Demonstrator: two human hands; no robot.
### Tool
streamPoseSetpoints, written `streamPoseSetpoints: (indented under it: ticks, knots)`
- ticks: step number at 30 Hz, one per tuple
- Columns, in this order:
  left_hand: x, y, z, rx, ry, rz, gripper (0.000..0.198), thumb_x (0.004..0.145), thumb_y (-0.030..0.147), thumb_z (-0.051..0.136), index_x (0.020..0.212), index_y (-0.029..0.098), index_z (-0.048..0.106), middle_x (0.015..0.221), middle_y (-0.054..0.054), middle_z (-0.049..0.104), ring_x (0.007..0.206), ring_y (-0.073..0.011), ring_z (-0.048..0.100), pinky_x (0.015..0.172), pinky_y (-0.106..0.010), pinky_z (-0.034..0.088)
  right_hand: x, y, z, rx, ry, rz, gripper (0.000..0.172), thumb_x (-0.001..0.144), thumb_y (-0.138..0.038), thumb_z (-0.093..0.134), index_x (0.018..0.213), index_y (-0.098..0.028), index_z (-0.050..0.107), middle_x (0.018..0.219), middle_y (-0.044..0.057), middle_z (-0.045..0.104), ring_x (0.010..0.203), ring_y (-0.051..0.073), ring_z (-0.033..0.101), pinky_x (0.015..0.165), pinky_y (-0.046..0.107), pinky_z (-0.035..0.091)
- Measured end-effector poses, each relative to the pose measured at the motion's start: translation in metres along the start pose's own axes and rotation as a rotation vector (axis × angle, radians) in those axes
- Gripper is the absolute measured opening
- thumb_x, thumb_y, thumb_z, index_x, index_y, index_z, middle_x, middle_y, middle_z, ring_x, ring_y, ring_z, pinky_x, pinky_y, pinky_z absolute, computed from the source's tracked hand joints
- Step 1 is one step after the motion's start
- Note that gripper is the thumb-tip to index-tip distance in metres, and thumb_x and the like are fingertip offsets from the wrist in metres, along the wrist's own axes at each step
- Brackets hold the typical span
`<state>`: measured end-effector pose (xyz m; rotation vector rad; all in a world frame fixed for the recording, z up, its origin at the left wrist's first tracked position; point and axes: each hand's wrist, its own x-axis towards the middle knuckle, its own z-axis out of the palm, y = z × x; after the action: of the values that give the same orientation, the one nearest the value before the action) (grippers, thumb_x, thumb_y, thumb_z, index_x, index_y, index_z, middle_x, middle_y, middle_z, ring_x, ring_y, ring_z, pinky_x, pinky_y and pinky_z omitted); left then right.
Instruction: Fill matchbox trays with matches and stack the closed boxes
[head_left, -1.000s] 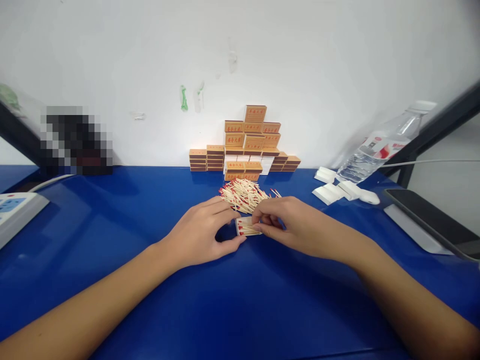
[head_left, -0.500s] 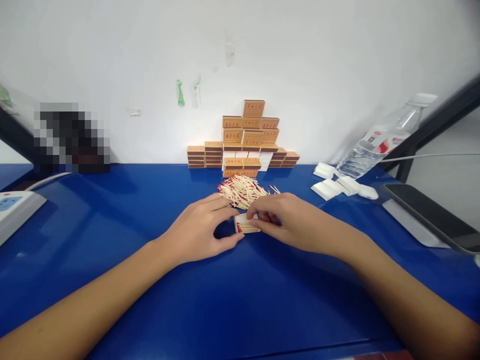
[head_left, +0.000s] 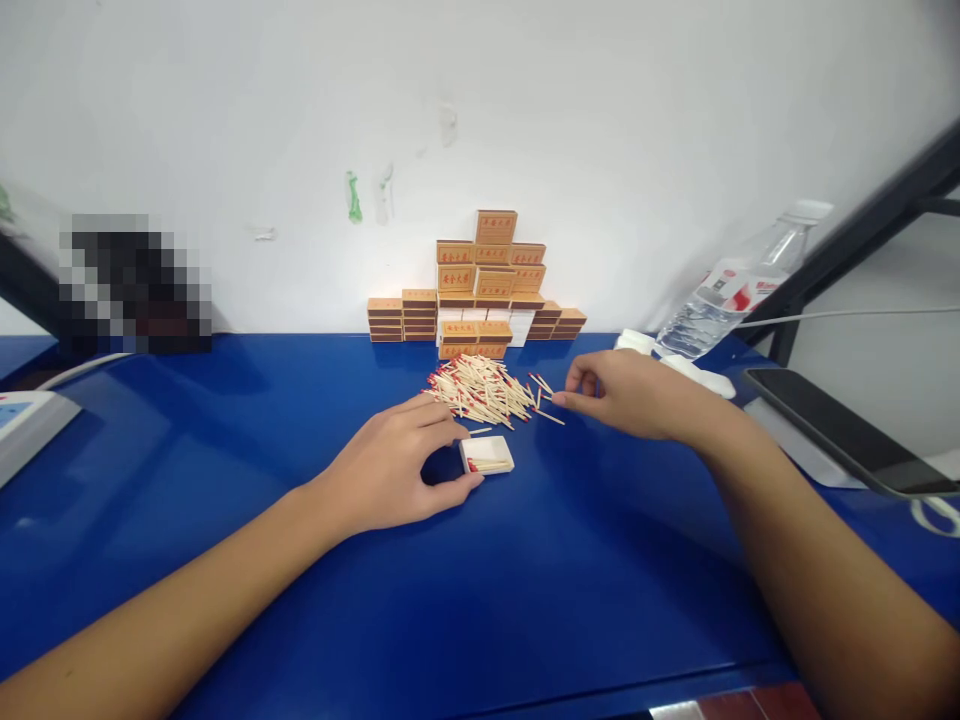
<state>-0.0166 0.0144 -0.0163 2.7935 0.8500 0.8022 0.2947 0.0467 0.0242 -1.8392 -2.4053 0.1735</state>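
A small white matchbox tray (head_left: 487, 446) lies on the blue table with several red-headed matches along its near side. My left hand (head_left: 409, 455) curves around its left end, thumb and fingertips closed on the edges. To the right of the match pile (head_left: 484, 390), my right hand (head_left: 619, 392) is low over the table. Its fingers are curled, with the thumb tip at a few stray matches (head_left: 540, 385); whether a match is pinched there is too small to tell. One loose match (head_left: 481, 431) lies just behind the tray.
Stacked matchboxes (head_left: 474, 280) stand against the wall behind the pile. On the right are a leaning water bottle (head_left: 724, 295), white blocks (head_left: 697, 375) and a phone (head_left: 847, 430) on a stand. A white power strip (head_left: 34, 425) sits at the left edge.
My right hand has left the tray and moved right and away from me to the stray matches. My left hand remains at the tray. The camera view has shifted slightly.
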Motion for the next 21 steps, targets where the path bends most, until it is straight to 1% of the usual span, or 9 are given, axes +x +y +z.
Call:
streamPoseSetpoints:
  ticks: [2, 5, 8, 12, 15, 17, 21]
  knots:
    - [0.0, 0.0, 0.0, 0.003, -0.006, -0.003, 0.023, 0.095, 0.039, 0.069, 0.104, 0.018, 0.074, 0.09, -0.006, 0.07, 0.09, -0.0228, 0.065, 0.081, -0.037, 0.055, 0.002, 0.004, 0.005, 0.037, -0.057, -0.035, 0.025, 0.092, -0.045, 0.066, 0.093, -0.02, 0.069, 0.083, 0.005, 0.073, 0.069, 0.018, 0.061, 0.062, 0.03, 0.041]
    - [0.0, 0.0, 0.0, -0.002, -0.003, -0.001, 0.023, 0.096, 0.039, 0.068, 0.104, 0.018, 0.074, 0.091, -0.006, 0.07, 0.091, -0.0227, 0.065, 0.081, -0.038, 0.055, 0.006, 0.005, 0.011, 0.011, -0.077, -0.038, 0.02, 0.094, -0.037, 0.063, 0.1, -0.019, 0.068, 0.09, 0.007, 0.072, 0.074, 0.019, 0.062, 0.065, 0.03, 0.042]
    - [0.0, -0.001, 0.001, -0.012, 0.001, 0.003, 0.024, 0.096, 0.039, 0.068, 0.105, 0.018, 0.073, 0.091, -0.005, 0.07, 0.09, -0.0222, 0.065, 0.082, -0.038, 0.055, 0.01, 0.005, 0.013, -0.024, -0.101, -0.022, 0.015, 0.097, -0.03, 0.058, 0.094, -0.019, 0.067, 0.09, 0.007, 0.072, 0.074, 0.019, 0.061, 0.065, 0.031, 0.04]
    - [-0.001, -0.001, 0.001, -0.015, 0.001, 0.003, 0.024, 0.096, 0.039, 0.068, 0.106, 0.018, 0.073, 0.091, -0.006, 0.07, 0.09, -0.0223, 0.065, 0.081, -0.038, 0.055, 0.008, 0.0, 0.009, 0.052, -0.145, -0.025, 0.016, 0.097, -0.029, 0.057, 0.086, -0.02, 0.064, 0.083, 0.005, 0.071, 0.067, 0.017, 0.059, 0.061, 0.03, 0.038]
    - [-0.001, -0.001, 0.0, -0.006, -0.005, 0.0, 0.023, 0.095, 0.038, 0.069, 0.104, 0.017, 0.074, 0.09, -0.006, 0.07, 0.089, -0.0225, 0.065, 0.079, -0.037, 0.054, 0.004, -0.008, 0.005, 0.103, -0.16, -0.04, 0.02, 0.098, -0.035, 0.058, 0.086, -0.02, 0.063, 0.081, 0.004, 0.07, 0.067, 0.017, 0.058, 0.061, 0.03, 0.039]
    - [-0.001, 0.0, 0.0, -0.005, -0.009, -0.003, 0.023, 0.095, 0.038, 0.069, 0.104, 0.017, 0.074, 0.09, -0.005, 0.07, 0.09, -0.0226, 0.065, 0.079, -0.037, 0.054, 0.002, -0.012, 0.006, 0.123, -0.194, -0.047, 0.021, 0.097, -0.039, 0.061, 0.088, -0.02, 0.064, 0.083, 0.004, 0.07, 0.068, 0.017, 0.059, 0.061, 0.03, 0.039]
    - [-0.001, 0.0, -0.001, -0.01, -0.002, 0.001, 0.024, 0.096, 0.039, 0.068, 0.104, 0.017, 0.074, 0.091, -0.005, 0.07, 0.09, -0.0223, 0.065, 0.081, -0.037, 0.054, 0.001, -0.011, 0.009, 0.134, -0.242, -0.029, 0.016, 0.098, -0.033, 0.059, 0.089, -0.021, 0.065, 0.087, 0.005, 0.072, 0.072, 0.018, 0.061, 0.063, 0.03, 0.04]
